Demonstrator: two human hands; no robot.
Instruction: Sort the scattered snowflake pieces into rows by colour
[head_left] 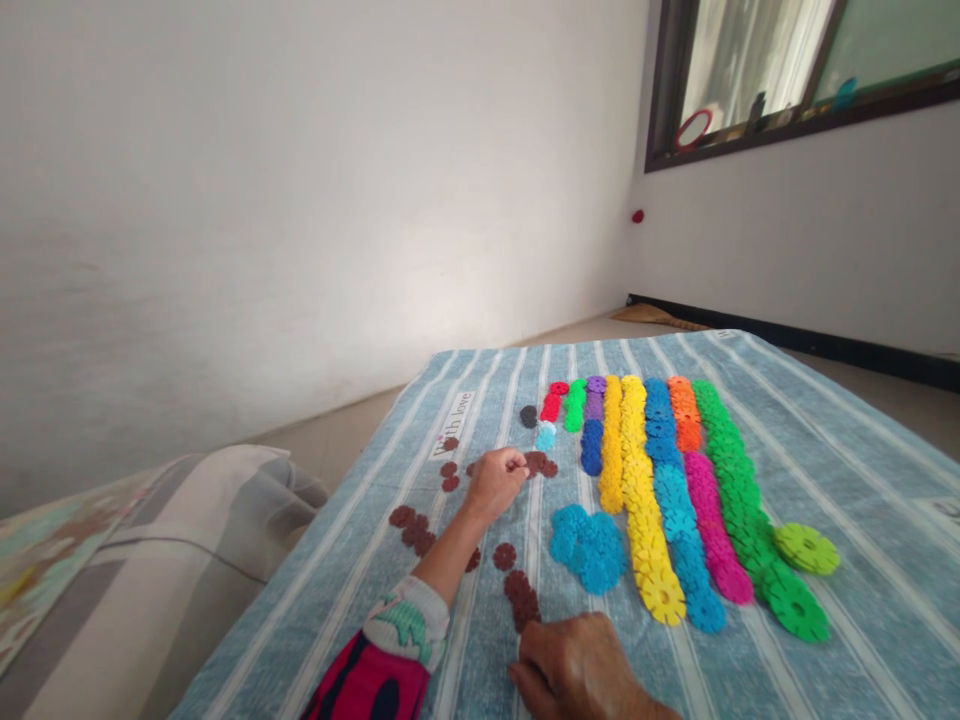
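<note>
My left hand (496, 482), in a pink and grey sleeve, reaches over the scattered brown notched plastic discs (504, 556). Its fingers are pinched together beside a small brown cluster (538, 463); whatever is between them is hidden. Closer to me, my right hand (577, 665) is curled closed at the near end of a short row of overlapping brown discs (521, 597). Its fingertips are partly hidden, and I cannot make out what they hold. More brown discs (411, 527) lie left of my left forearm.
Overlapping disc rows lie to the right, including yellow (636, 480), magenta (716, 530) and green (731, 470). A light-blue pile (587, 547) sits nearer my hands. Black discs (529, 416) lie farther back. The striped cloth (360, 590) covers the surface; a white wall (337, 200) stands behind.
</note>
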